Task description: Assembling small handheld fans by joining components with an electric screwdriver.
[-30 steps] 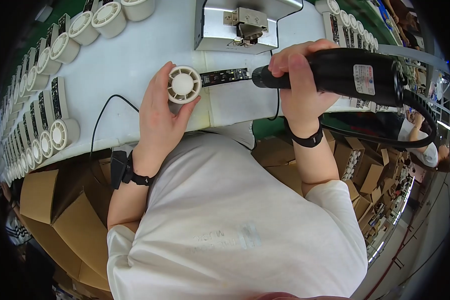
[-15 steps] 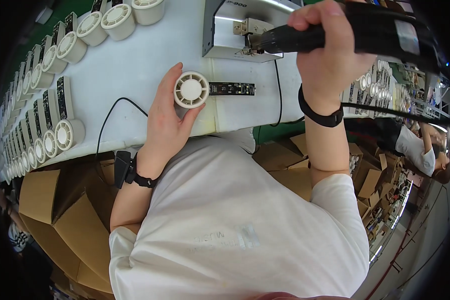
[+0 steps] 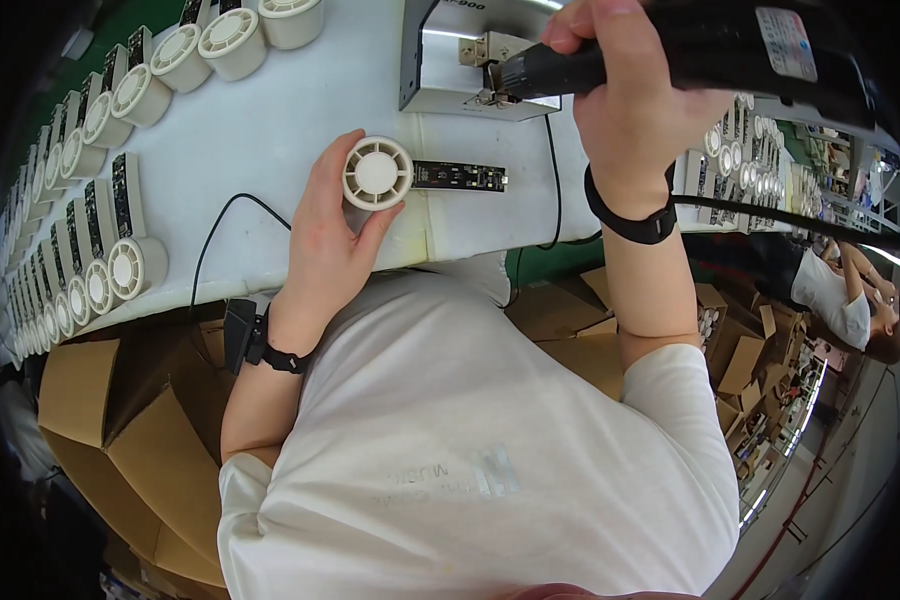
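Note:
My left hand (image 3: 328, 232) is wrapped round a white round housing (image 3: 378, 173) with a spoked, vented face. From its right side a narrow dark circuit board (image 3: 460, 176) sticks out over the table. In my right hand (image 3: 635, 110) is a thick black electric screwdriver (image 3: 710, 50), gripped from above and lying nearly level. Its tip points left, at the small metal outlet (image 3: 486, 75) on the front of a silver screw feeder (image 3: 438, 70); whether tip and outlet touch, I cannot tell.
Rows of similar white housings with boards (image 3: 140, 95) line the left of the white table (image 3: 240, 150). Thin black cables (image 3: 557, 190) cross it. Open cardboard boxes (image 3: 150, 440) stand below the table edge. Another person (image 3: 830, 290) is at far right, near more parts.
My right hand and the screwdriver have shifted slightly left and up. The held housing and the screw feeder also sit a little farther left in the picture.

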`<control>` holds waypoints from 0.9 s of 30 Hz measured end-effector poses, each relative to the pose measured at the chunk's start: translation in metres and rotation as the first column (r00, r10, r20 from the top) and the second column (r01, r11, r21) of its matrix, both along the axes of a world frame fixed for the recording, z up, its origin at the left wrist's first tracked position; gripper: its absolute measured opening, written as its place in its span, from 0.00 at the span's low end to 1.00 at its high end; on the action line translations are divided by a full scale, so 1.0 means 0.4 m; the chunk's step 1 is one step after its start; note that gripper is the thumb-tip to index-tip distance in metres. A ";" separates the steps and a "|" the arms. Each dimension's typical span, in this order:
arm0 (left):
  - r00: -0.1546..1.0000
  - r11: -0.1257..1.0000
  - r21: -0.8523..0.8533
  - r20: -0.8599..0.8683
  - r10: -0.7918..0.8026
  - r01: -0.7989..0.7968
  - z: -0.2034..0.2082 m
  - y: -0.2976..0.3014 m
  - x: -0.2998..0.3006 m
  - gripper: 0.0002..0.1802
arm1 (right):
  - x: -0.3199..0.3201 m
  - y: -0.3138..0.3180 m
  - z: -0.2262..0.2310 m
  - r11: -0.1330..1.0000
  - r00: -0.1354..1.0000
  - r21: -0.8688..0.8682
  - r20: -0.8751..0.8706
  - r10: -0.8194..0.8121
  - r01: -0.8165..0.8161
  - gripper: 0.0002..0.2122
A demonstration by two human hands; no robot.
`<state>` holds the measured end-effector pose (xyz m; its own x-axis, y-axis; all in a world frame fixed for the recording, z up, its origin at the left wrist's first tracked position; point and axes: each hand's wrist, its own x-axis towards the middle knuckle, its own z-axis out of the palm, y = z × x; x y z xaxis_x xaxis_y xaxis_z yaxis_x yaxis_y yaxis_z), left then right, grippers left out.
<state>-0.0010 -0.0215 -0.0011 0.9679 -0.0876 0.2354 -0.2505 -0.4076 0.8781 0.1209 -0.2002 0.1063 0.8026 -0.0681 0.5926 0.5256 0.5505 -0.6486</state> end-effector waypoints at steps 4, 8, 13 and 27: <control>1.000 1.000 -0.008 0.017 0.017 -0.016 -0.001 -0.003 -0.005 0.36 | -0.036 -0.006 0.052 0.959 0.976 -0.277 -0.186 -0.117 0.062 0.16; 1.000 1.000 0.005 -0.001 0.029 -0.029 -0.006 0.000 -0.005 0.36 | -0.115 -0.010 0.052 0.914 0.906 -0.386 -0.328 -0.266 0.129 0.17; 1.000 1.000 -0.021 0.009 0.014 -0.014 -0.008 0.001 -0.003 0.36 | -0.151 -0.026 0.024 0.944 0.997 -0.328 -0.072 -0.041 0.015 0.16; 0.999 1.000 -0.005 0.036 0.016 -0.016 0.001 0.001 -0.005 0.37 | -0.170 0.015 -0.044 0.925 0.995 -0.375 -0.097 0.031 -0.066 0.17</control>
